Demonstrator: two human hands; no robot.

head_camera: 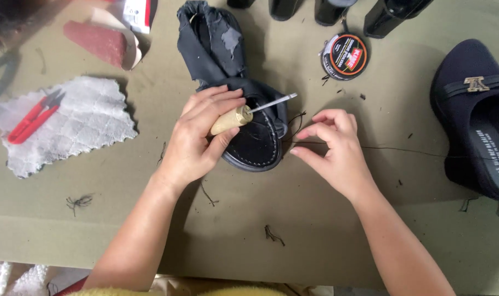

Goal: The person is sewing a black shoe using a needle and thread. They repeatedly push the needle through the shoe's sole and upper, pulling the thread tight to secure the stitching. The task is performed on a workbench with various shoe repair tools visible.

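At our olive-green bench (pixel 315 230), our left hand (pixel 197 137) grips a wooden-handled awl (pixel 244 114) over a small black shoe (pixel 255 137) lying at centre. Our right hand (pixel 331 148), just beside the shoe, pinches a dark thread (pixel 403 149). Behind it lies a round black tin (pixel 344 56) with a red-and-white label; red snips (pixel 34 117) rest on a white cloth (pixel 63 126) at left.

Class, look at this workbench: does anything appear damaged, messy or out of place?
Yes. The black shoe under the left hand has a torn upper with a ragged pale patch. Loose thread scraps litter the green table.
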